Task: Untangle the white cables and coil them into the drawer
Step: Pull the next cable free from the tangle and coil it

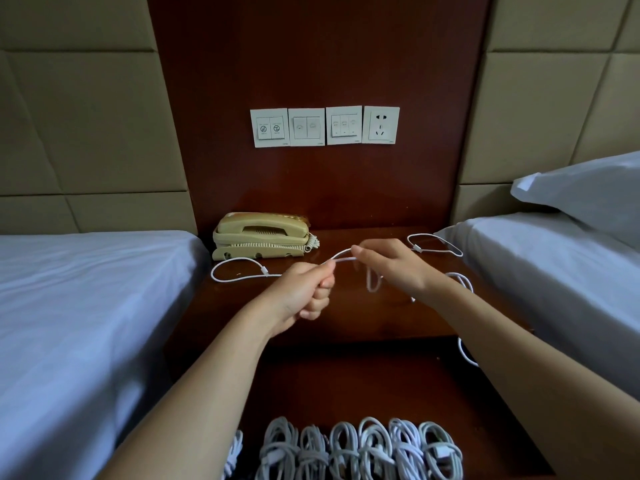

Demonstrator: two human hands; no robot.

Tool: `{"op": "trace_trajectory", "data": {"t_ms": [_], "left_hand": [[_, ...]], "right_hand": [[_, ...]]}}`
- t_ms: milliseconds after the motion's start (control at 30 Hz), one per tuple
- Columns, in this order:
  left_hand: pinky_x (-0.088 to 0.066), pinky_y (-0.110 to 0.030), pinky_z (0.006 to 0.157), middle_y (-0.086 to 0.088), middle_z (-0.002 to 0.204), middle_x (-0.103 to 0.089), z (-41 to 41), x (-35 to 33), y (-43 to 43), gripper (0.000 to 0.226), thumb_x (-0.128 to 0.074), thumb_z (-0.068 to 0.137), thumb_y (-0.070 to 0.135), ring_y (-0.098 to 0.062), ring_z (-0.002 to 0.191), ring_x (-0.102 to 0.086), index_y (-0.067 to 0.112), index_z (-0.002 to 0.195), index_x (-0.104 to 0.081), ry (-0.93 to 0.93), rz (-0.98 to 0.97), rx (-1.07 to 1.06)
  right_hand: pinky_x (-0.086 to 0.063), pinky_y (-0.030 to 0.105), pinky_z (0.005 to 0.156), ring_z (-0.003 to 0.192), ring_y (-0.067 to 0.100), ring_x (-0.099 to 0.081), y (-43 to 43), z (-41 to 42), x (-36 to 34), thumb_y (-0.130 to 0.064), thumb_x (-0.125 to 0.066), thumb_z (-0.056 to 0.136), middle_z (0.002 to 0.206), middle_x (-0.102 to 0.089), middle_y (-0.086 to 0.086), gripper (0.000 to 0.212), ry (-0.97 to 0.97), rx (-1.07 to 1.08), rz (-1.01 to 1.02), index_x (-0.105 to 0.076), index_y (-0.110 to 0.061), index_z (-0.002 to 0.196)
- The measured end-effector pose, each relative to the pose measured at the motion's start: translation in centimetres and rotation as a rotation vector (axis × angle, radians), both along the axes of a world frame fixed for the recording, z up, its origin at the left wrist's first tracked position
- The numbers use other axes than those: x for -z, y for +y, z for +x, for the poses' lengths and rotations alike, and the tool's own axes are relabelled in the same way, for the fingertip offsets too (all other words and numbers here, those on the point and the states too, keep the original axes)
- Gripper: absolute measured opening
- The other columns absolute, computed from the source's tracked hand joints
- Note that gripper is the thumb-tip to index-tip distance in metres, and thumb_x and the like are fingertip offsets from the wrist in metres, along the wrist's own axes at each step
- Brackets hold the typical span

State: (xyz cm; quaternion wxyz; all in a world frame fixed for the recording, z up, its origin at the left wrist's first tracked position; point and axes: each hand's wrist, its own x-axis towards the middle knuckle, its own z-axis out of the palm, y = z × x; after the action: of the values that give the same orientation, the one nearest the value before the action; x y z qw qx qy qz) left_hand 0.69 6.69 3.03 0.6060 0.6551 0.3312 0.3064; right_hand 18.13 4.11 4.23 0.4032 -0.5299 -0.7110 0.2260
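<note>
We hold a thin white cable [341,258] raised just above the dark wooden counter [363,317], a short, nearly straight stretch spanning our two hands. Our left hand [304,294] has its fingers curled round it, thumb and forefinger pinching the strand. Our right hand [391,265] pinches the other end, a small loop hanging beneath. From the left hand the cable trails into a loose loop on the counter, before a beige corded telephone [261,235]. A second white cable [434,244] lies near the right bed [554,271]. Below, the open drawer [346,393] holds a row of wound white cable bundles [363,448].
</note>
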Motion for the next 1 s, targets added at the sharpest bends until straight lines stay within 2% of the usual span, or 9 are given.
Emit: {"op": "trace_trajectory", "data": {"t_ms": [67,133,267,433,600,733,867,933,1000], "left_hand": [[-0.014,-0.015,0.033,0.010,0.042,-0.021,-0.4,0.2,0.5,0.043,-0.032,0.102,0.027,-0.003,0.032,-0.017,0.015,0.061,-0.030,-0.018,0.007,-0.089],[-0.015,-0.014,0.033,0.010,0.042,-0.021,-0.5,0.4,0.9,0.043,-0.032,0.102,0.026,-0.004,0.032,-0.018,0.014,0.061,-0.031,-0.020,0.023,-0.164],[-0.016,-0.014,0.033,0.010,0.040,-0.023,-0.5,0.7,1.5,0.042,-0.033,0.102,0.026,-0.004,0.031,-0.019,0.013,0.063,-0.033,-0.060,0.020,-0.292],[-0.018,-0.017,0.031,0.011,0.037,-0.026,-1.7,1.4,3.0,0.042,-0.036,0.102,0.029,-0.004,0.030,-0.021,0.014,0.063,-0.038,-0.095,-0.041,-0.469],[-0.017,-0.015,0.032,0.011,0.035,-0.026,-2.0,1.7,3.3,0.042,-0.037,0.102,0.029,-0.004,0.029,-0.022,0.013,0.063,-0.039,-0.110,-0.033,-0.540],[-0.018,-0.016,0.032,0.011,0.035,-0.026,-2.8,1.8,3.7,0.041,-0.037,0.102,0.029,-0.004,0.030,-0.022,0.013,0.063,-0.039,-0.108,-0.026,-0.567],[-0.018,-0.017,0.032,0.012,0.036,-0.026,-2.6,1.7,3.6,0.041,-0.037,0.102,0.029,-0.004,0.030,-0.022,0.013,0.064,-0.039,-0.127,-0.050,-0.559],[-0.018,-0.017,0.032,0.012,0.036,-0.025,-2.5,1.5,3.4,0.041,-0.037,0.102,0.029,-0.004,0.030,-0.022,0.013,0.064,-0.038,-0.143,-0.071,-0.523],[-0.019,-0.017,0.031,0.011,0.038,-0.025,-2.1,1.4,3.1,0.042,-0.036,0.102,0.029,-0.004,0.031,-0.022,0.013,0.064,-0.038,-0.147,-0.072,-0.472]], "right_hand": [[-0.030,0.030,0.068,0.071,0.018,-0.039,-0.1,0.4,-0.1,-0.028,-0.047,0.097,0.073,-0.043,0.009,0.035,0.010,-0.016,-0.024,-0.062,-0.001,0.080],[-0.027,0.030,0.069,0.073,0.019,-0.036,-0.2,0.5,-0.2,-0.024,-0.049,0.097,0.076,-0.042,0.009,0.027,-0.009,-0.040,-0.049,-0.064,-0.008,0.080],[-0.029,0.028,0.061,0.066,0.018,-0.036,0.1,1.0,-0.1,-0.018,-0.053,0.095,0.069,-0.042,0.009,0.024,-0.087,-0.042,-0.005,-0.062,-0.014,0.074],[-0.027,0.016,0.049,0.049,0.004,-0.032,0.5,2.4,0.5,-0.022,-0.046,0.098,0.057,-0.037,0.002,0.036,-0.145,0.048,0.080,-0.052,-0.016,0.063],[-0.026,0.028,0.053,0.049,0.008,-0.031,1.0,3.4,0.9,-0.026,-0.042,0.099,0.052,-0.035,-0.002,0.044,-0.162,0.205,0.143,-0.042,-0.015,0.057],[-0.024,0.023,0.048,0.043,0.006,-0.035,0.9,4.0,0.8,-0.027,-0.043,0.099,0.042,-0.036,-0.007,0.049,-0.202,0.368,0.167,-0.040,-0.007,0.054],[-0.021,0.033,0.055,0.055,0.024,-0.041,1.2,3.9,1.5,-0.031,-0.044,0.098,0.050,-0.037,0.002,0.049,-0.341,0.467,0.243,-0.038,-0.010,0.055],[-0.022,0.032,0.064,0.074,0.031,-0.049,1.1,3.8,2.0,-0.032,-0.044,0.098,0.061,-0.051,0.007,0.044,-0.517,0.503,0.306,-0.049,-0.013,0.058],[-0.026,0.035,0.075,0.096,0.029,-0.050,1.2,3.4,2.6,-0.034,-0.041,0.099,0.087,-0.063,0.006,0.035,-0.676,0.546,0.304,-0.066,-0.014,0.087]]}}
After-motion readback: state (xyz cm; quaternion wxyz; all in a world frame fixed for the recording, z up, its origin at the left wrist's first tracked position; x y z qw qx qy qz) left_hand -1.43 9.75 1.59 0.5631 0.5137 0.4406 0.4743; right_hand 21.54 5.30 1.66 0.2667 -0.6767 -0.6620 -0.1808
